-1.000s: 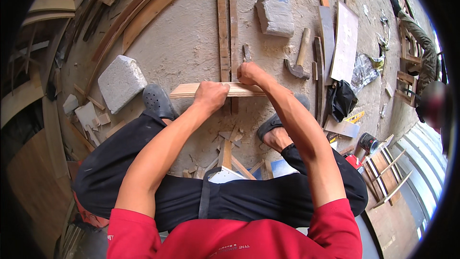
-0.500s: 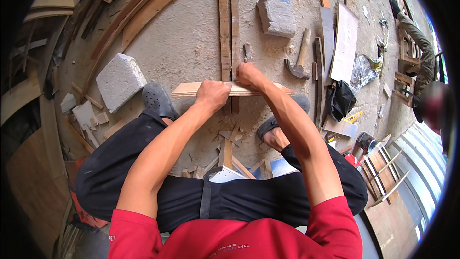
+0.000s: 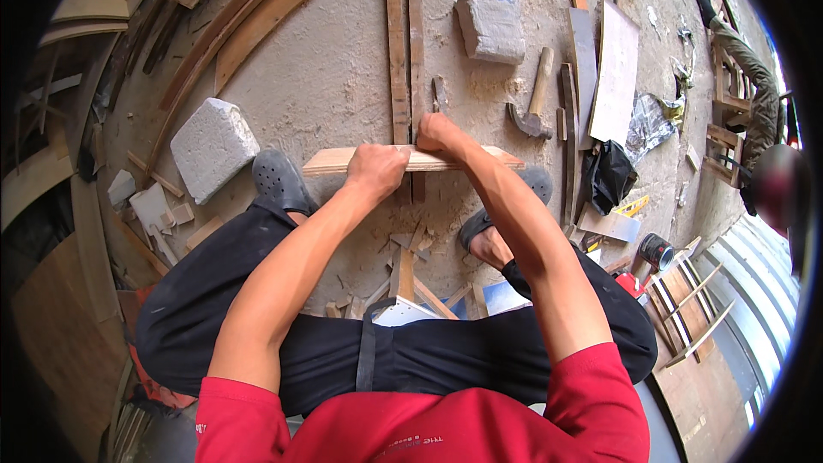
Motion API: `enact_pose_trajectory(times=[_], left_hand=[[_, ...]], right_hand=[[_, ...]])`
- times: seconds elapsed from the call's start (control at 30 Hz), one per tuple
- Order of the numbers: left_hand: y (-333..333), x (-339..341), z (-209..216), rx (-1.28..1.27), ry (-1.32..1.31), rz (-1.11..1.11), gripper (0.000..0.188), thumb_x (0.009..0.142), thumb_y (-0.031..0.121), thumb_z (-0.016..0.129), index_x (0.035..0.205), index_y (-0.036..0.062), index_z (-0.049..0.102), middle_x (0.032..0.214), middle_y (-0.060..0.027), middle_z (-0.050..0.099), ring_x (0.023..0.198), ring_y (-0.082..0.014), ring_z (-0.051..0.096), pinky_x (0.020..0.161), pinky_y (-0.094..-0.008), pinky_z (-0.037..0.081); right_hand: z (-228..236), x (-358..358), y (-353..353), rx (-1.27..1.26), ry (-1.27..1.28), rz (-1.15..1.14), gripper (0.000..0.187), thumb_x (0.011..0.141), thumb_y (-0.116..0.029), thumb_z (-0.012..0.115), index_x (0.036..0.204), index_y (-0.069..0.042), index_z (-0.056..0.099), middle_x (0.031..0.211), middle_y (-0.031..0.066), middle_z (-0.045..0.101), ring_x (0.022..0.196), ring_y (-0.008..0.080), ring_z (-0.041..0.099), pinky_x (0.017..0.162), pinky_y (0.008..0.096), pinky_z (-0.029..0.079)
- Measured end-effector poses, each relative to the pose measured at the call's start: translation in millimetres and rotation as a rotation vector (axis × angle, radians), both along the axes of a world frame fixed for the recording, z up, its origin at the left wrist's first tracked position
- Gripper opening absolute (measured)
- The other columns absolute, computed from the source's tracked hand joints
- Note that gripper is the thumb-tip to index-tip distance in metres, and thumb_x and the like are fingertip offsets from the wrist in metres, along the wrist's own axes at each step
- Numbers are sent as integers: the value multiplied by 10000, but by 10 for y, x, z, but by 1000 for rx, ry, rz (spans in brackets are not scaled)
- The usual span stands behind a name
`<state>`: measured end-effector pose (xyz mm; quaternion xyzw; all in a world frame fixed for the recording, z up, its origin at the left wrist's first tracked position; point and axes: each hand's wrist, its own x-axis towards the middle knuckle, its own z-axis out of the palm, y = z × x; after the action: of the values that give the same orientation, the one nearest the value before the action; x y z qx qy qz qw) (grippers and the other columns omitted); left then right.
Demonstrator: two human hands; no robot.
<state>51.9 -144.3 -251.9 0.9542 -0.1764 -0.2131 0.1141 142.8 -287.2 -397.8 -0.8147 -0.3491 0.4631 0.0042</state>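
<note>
A narrow piece of plywood [image 3: 328, 160] lies crosswise in front of me, between my feet, over two long wooden strips [image 3: 398, 51] on the ground. My left hand [image 3: 377, 170] is closed around its left-middle part, thumb toward the centre. My right hand [image 3: 440, 132] is curled tightly at the far edge of the plywood, right of its middle. The back of that hand hides whatever its fingers grip. Just beyond it, a small dark tool [image 3: 439, 93] with a metal end shows on the ground.
Right of my hands lies a hammer [image 3: 537, 103] with a wooden handle. A pale block [image 3: 493, 21] with a blue patch sits farther off; another white block [image 3: 214, 147] is at left. Boards [image 3: 614, 73], a black bag [image 3: 610, 176] and a can [image 3: 656, 252] are at right. Wood scraps lie near my feet.
My right hand has shifted slightly left along the plywood, toward my left hand. The whole view has drifted a little; my left hand keeps its hold.
</note>
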Motion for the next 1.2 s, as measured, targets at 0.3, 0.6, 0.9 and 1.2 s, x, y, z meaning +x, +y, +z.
enact_pose_trajectory(times=[0.3, 0.6, 0.9, 1.2], left_hand=[[19, -16, 0, 11, 29, 26, 79, 787, 126, 578, 794, 94, 650, 712, -150, 682, 657, -314, 693, 565, -433, 540], [18, -6, 0, 3, 29, 26, 77, 786, 131, 580, 796, 91, 645, 711, -150, 682, 660, -313, 693, 566, -434, 541], [-10, -4, 109, 28, 86, 11, 134, 799, 93, 549, 805, 73, 681, 769, -162, 703, 715, -317, 711, 594, -428, 560], [9, -36, -93, -15, 0, 14, 89, 781, 164, 606, 785, 95, 663, 743, -155, 687, 708, -331, 694, 603, -459, 541]], right_hand=[[416, 92, 101, -152, 112, -275, 285, 759, -199, 629, 987, -69, 741, 1063, 167, 697, 1024, 322, 668, 821, 381, 558], [504, 134, -8, -199, 136, -482, 294, 741, -126, 633, 999, -23, 731, 1079, 192, 692, 1041, 326, 666, 849, 393, 551], [363, 244, -657, -237, 44, -377, 278, 762, -136, 607, 989, -28, 725, 1014, 205, 694, 987, 350, 671, 848, 407, 539], [1064, -59, -641, 424, -143, -433, 227, 848, -152, 508, 900, -105, 724, 851, 161, 704, 799, 373, 671, 773, 445, 531]])
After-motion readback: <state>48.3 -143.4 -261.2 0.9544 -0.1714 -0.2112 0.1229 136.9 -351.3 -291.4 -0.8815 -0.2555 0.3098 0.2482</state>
